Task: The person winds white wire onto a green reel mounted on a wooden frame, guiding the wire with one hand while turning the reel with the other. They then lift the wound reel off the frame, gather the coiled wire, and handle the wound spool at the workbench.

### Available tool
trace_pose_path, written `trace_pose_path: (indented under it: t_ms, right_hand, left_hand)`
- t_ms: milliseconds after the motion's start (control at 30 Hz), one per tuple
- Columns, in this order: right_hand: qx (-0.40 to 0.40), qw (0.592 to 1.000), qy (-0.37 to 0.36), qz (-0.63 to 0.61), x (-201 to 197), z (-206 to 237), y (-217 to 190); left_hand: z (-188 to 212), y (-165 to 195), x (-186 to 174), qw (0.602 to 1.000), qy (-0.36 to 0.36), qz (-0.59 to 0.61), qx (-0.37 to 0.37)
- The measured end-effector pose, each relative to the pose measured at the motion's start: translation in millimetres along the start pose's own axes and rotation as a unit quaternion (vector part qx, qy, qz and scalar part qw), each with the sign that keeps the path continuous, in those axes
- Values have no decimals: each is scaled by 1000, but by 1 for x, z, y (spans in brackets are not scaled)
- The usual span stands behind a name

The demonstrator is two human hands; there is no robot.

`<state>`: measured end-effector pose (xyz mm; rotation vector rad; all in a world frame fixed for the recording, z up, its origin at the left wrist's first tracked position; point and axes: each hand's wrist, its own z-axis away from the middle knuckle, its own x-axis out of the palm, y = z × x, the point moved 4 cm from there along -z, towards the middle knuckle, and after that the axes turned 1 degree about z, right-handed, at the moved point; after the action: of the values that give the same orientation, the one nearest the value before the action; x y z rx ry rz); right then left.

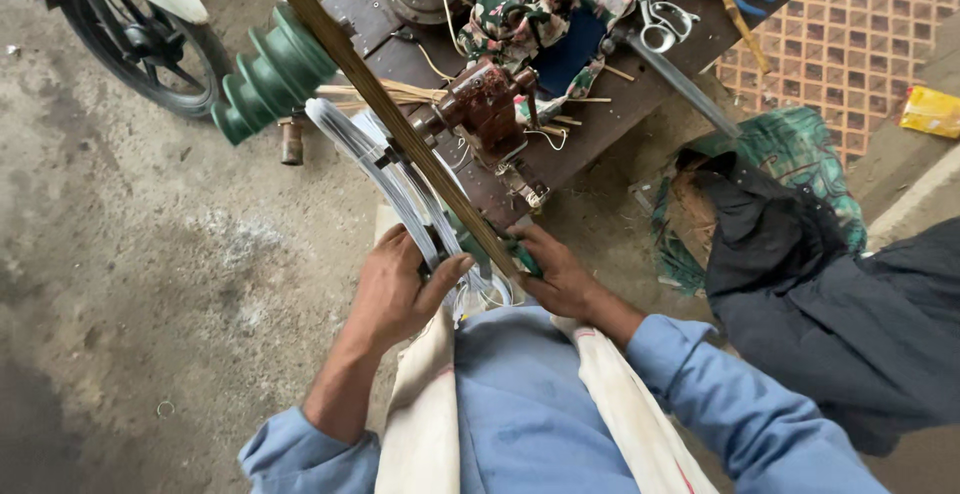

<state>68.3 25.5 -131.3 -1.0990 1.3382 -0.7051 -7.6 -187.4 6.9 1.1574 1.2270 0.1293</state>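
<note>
Two bare hands work close together at the near edge of a dark bench point(600, 124). The left hand point(395, 289) has its fingers point(448, 272) curled and pressed around a bundle of thin silvery wire loops point(385, 164), which arcs up and away from the fingers toward the bench. The right hand point(560, 276) closes its fingers on the lower end of a long wooden stick point(385, 104), which slants up and away past the wire loops, touching them. Just beyond the fingers sits a rusty brown machine part point(485, 104). Farther off lie a green ribbed pulley point(270, 79), a flowered cloth point(535, 4) and scissors point(660, 24). Well to the left of the fingers stands a wheel point(140, 39) on the concrete floor point(150, 254).
</note>
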Motion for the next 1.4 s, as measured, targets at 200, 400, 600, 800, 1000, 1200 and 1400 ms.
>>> trace_pose_path:
  t_ms: [200, 400, 600, 800, 1000, 1200, 1400]
  right_hand:
    - [-99, 995, 19, 12, -7, -3, -1]
    - [-7, 1000, 12, -3, 1, 0, -2]
    - [56, 998, -15, 23, 0, -7, -7]
    - [100, 994, -33, 33, -1, -12, -10]
    - [76, 996, -5, 39, -2, -10, -7]
    - [75, 990, 97, 71, -32, 26, 25]
    - [226, 907, 218, 280, -87, -5, 120]
  left_hand:
    - [-2, 6, -7, 988, -60, 77, -118]
    - [-4, 4, 1, 1000, 17, 6, -4]
    - [-3, -12, 3, 999, 42, -14, 21]
    - [-2, -15, 2, 998, 47, -28, 29]
    - [-5, -13, 10, 997, 37, -47, 37]
    - [-1, -12, 14, 997, 42, -48, 48]
    - [0, -14, 15, 994, 58, -73, 55]
